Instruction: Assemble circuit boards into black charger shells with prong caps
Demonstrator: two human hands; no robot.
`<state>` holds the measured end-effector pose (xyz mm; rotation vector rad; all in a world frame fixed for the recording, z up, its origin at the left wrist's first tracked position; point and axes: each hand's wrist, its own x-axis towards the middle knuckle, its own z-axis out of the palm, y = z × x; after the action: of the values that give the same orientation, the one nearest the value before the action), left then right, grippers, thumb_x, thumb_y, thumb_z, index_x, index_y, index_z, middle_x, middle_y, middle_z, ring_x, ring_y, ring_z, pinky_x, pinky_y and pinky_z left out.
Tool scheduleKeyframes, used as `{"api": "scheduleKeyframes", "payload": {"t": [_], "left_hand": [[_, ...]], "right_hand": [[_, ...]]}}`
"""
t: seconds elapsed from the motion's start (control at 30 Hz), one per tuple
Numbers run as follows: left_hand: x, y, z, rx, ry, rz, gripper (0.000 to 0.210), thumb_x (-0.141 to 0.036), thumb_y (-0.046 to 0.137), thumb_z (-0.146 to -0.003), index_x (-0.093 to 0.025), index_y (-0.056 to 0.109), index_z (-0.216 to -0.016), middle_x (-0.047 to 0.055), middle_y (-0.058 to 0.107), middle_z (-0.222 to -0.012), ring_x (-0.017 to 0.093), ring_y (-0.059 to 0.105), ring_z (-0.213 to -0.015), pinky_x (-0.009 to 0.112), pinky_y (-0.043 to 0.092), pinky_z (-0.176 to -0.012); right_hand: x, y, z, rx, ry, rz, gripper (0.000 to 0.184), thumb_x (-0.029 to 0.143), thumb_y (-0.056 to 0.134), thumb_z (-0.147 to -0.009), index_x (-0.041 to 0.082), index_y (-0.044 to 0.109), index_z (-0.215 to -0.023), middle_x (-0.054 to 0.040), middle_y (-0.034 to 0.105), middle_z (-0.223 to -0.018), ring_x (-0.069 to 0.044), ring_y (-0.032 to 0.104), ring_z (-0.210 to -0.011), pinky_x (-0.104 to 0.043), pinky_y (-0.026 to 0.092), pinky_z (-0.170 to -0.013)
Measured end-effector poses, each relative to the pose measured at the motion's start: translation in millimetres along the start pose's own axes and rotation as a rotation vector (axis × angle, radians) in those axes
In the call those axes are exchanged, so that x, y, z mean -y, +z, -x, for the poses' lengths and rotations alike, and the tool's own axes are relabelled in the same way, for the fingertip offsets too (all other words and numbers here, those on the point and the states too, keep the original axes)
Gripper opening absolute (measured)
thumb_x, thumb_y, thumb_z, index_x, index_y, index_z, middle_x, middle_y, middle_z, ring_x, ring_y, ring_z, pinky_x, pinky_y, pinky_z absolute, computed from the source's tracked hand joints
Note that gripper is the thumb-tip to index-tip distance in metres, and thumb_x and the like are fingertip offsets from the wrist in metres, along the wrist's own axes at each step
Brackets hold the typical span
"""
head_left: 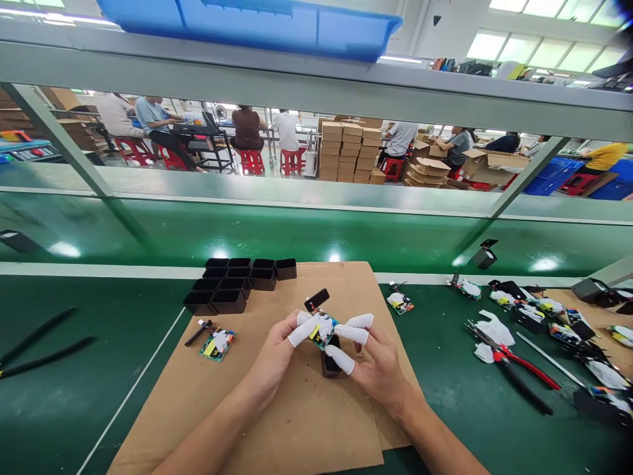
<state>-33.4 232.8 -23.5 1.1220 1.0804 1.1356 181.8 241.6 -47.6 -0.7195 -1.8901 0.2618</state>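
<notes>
Between your left hand (277, 342) and right hand (380, 357), both pinching with white-covered fingertips, sits a small circuit board (324, 328) — they hide its edges, and it partly covers a hollow black case (330, 367) below. Lumpy white filler coats its parts. Flat brown cardboard (297, 422) stretches between your forearms; square-cornered black boxes (230, 301) crowd its far left edge.

Factory assembly floor: workers (247, 126) on red stools (251, 160), 11 o'clock; stacked cartons (349, 150), 1 o'clock; pliers (499, 353) on green surface (440, 349), 4 o'clock.
</notes>
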Motion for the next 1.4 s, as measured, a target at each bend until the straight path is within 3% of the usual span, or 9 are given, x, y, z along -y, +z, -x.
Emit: {"api": "scheduleKeyframes", "payload": {"t": [0.33,0.63,0.8,0.97,1.07,1.2,1.4], "left_hand": [[-6,0.5,2,-0.001,0.017,-0.055,0.037,-0.057,0.087,-0.082,-0.022,0.084,-0.093,0.006,0.08,-0.106,0.03,0.066,-0.111,0.036,0.05,-0.104],[6,-8.3,-2,-0.112,-0.006,-0.031,0.058,-0.065,0.097,-0.065,-0.022,0.087,-0.102,0.011,0.084,-0.118,0.038,0.071,-0.121,0.044,0.055,-0.11],[4,-6.7,-2,-0.059,0.016,-0.015,0.053,-0.062,0.098,-0.066,-0.024,0.087,-0.102,0.008,0.084,-0.111,0.034,0.074,-0.11,0.04,0.06,-0.101],[11,-10.5,-3,-0.081,0.024,-0.036,0.052,-0.063,0.097,-0.069,-0.025,0.088,-0.104,0.007,0.083,-0.111,0.033,0.07,-0.116,0.038,0.056,-0.105],[11,-12.6,-2,-0.025,0.042,-0.006,0.046,-0.062,0.089,-0.08,-0.026,0.087,-0.109,0.007,0.081,-0.119,0.034,0.066,-0.123,0.04,0.052,-0.11],[4,-11.8,1,0.064,0.107,0.018,0.037,-0.057,0.083,-0.087,-0.027,0.086,-0.108,0.006,0.079,-0.117,0.034,0.065,-0.12,0.04,0.05,-0.11],[1,-8.8,2,0.098,0.225,-0.069,0.034,-0.053,0.084,-0.09,-0.025,0.084,-0.109,0.006,0.076,-0.108,0.03,0.066,-0.112,0.037,0.052,-0.104]], "right_hand": [[1,0,-4,0.026,0.055,-0.006,0.037,0.022,0.081,-0.096,0.028,0.07,-0.131,-0.0064,0.074,-0.105,-0.023,0.073,-0.093,-0.036,0.062,-0.076],[-1,1,-6,-0.007,0.029,0.073,0.031,0.022,0.073,-0.099,0.026,0.071,-0.13,-0.0043,0.073,-0.093,-0.021,0.066,-0.078,-0.034,0.054,-0.066],[1,-2,-7,-0.003,0.041,0.092,0.029,0.024,0.074,-0.099,0.025,0.073,-0.128,-0.0048,0.073,-0.093,-0.021,0.065,-0.074,-0.033,0.054,-0.063],[0,-1,-5,-0.005,0.036,0.094,0.027,0.027,0.077,-0.099,0.025,0.073,-0.126,-0.0057,0.075,-0.094,-0.022,0.068,-0.078,-0.034,0.056,-0.065],[-2,0,-4,-0.015,0.019,0.089,0.029,0.027,0.077,-0.1,0.025,0.071,-0.128,-0.0071,0.076,-0.097,-0.024,0.07,-0.084,-0.036,0.058,-0.069],[-2,-1,-3,-0.026,0.007,0.068,0.031,0.027,0.078,-0.1,0.026,0.07,-0.13,-0.0072,0.076,-0.099,-0.025,0.072,-0.086,-0.037,0.06,-0.071],[0,-3,-5,-0.032,0.018,0.046,0.024,0.023,0.079,-0.099,0.026,0.072,-0.123,-0.006,0.074,-0.096,-0.023,0.072,-0.086,-0.036,0.063,-0.073]]}}
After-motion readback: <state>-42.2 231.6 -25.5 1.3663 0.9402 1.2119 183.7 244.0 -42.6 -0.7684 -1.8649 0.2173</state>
